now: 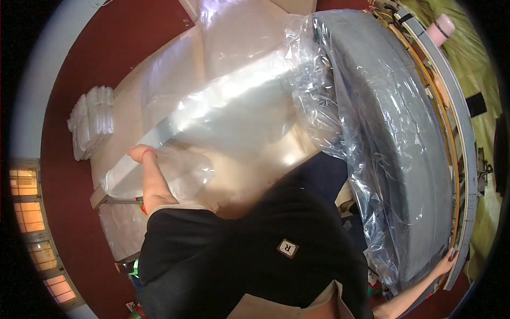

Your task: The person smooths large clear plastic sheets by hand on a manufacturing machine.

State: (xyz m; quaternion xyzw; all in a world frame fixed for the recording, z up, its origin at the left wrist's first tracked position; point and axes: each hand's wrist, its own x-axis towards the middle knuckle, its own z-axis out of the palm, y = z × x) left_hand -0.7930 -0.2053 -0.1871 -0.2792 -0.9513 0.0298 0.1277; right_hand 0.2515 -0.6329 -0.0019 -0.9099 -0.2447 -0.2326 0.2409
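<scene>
My left hand (139,153) is out at the left with fingers curled on the edge of a clear plastic sheet (228,114). The sheet spreads shiny and wrinkled over a pale tabletop (119,109). To the right, a long grey padded slab (396,106) lies under loose clear plastic film (319,80). At the lower right, my right hand (449,263) is closed around the near end of a long grey bar (467,212). An orange-brown strip (454,175) runs beside this bar, along the slab's far side.
A stack of folded clear plastic bags (93,122) rests at the table's left edge. A pink bottle (440,30) stands beyond the grey bar, near green-yellow sheeting (478,64). Dark red floor (69,186) surrounds the table, with lit windows (29,212) at far left.
</scene>
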